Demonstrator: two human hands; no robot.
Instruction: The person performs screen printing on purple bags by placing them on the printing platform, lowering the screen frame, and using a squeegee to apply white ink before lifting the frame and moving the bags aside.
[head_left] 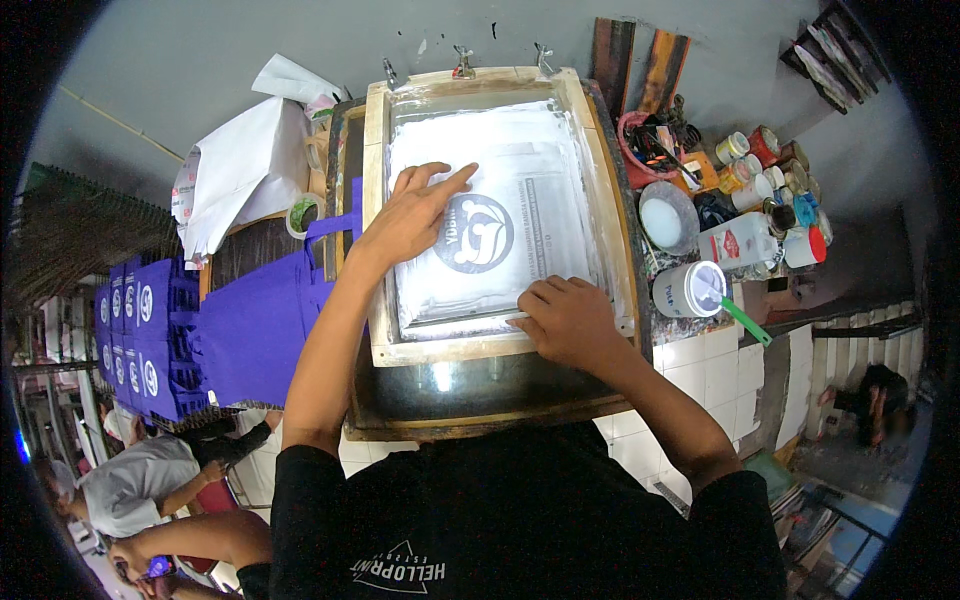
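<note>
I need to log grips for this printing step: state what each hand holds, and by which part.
Nothing is gripped. The left hand lies flat, fingers spread, on the white mesh of the wooden-framed printing screen. The right hand presses on the screen's near edge.

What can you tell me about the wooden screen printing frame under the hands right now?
The screen printing frame is a pale wooden rectangle holding whitish mesh smeared with white ink, with a round emblem stencil at its centre. It lies flat on a dark bench, metal clamps gripping its far edge. The left hand presses fingertips on the mesh beside the emblem; the right hand rests at the near edge, seemingly on a squeegee, partly hidden.
</note>
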